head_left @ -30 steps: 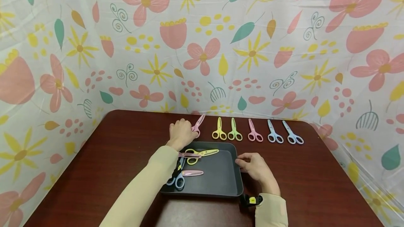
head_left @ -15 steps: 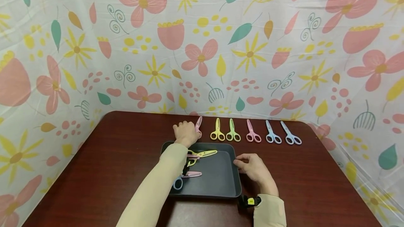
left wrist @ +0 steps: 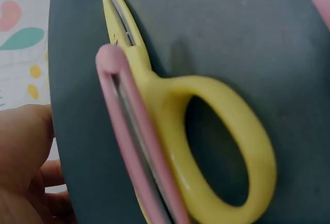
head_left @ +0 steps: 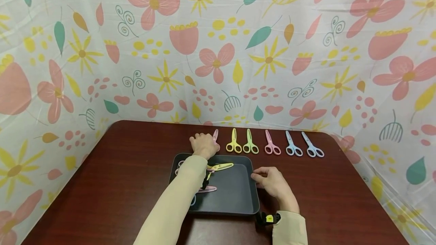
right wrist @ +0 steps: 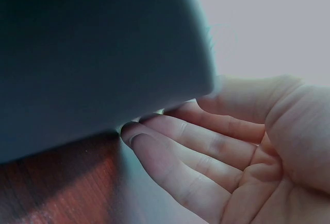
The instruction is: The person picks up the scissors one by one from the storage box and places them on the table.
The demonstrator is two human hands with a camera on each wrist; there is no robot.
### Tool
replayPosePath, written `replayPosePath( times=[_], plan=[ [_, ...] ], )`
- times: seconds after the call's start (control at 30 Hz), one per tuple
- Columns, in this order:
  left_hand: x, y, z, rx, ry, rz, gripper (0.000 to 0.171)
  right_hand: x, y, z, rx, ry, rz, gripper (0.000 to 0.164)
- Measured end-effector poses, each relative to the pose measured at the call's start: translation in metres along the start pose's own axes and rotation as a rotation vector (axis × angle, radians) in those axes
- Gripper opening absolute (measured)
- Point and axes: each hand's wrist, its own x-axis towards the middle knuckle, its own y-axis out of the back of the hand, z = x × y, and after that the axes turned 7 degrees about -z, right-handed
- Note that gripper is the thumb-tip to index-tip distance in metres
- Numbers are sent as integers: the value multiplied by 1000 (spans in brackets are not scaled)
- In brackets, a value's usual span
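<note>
At the back of the table, my left hand [head_left: 203, 146] holds pink scissors [head_left: 215, 135] by the handle end, blades pointing away; its fingertips are hidden. Just in front lies a dark grey tray [head_left: 235, 196]. My right hand [head_left: 272, 182] grips the tray's right side, thumb at the rim and fingers against the underside in the right wrist view. Inside the tray are yellow scissors [head_left: 223, 166], pink scissors [head_left: 208, 189] and a bit of blue handle [head_left: 193, 200], partly covered by my left arm. The left wrist view shows a pink blade [left wrist: 129, 126] lying across the yellow scissors' handle.
Right of my left hand runs a row along the table's back: yellow scissors [head_left: 234, 141], green scissors [head_left: 250, 141], pink scissors [head_left: 272, 143] and two blue pairs [head_left: 293, 144]. A floral cloth [head_left: 218, 97] hangs behind the brown table [head_left: 112, 184].
My left hand has shifted slightly right and turned the pink scissors from a slant to nearly straight, drawing them a little nearer. The right hand stays at the tray.
</note>
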Motion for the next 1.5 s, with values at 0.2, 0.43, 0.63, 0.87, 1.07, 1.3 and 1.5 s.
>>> replayPosePath(
  times=[0.2,0.43,0.63,0.87,1.07,1.3,1.5],
  plan=[
    [2,-4,3,-2,-4,-2,41,0,-2,1,9,-11,15,22],
    [6,-9,9,8,16,-13,41,-1,0,-1,20,1,5,23],
    [8,-10,15,1,-2,-25,39,-3,2,0,26,-19,19,23],
    [10,-9,13,24,23,-16,34,-1,0,-1,48,8,1,21],
    [11,-9,12,36,6,-20,34,0,0,-1,45,-4,2,21],
    [10,-9,15,46,-6,-18,32,0,0,-1,37,-13,8,21],
    [8,-9,15,48,-7,-23,30,0,-1,-1,31,-19,13,21]
  ],
)
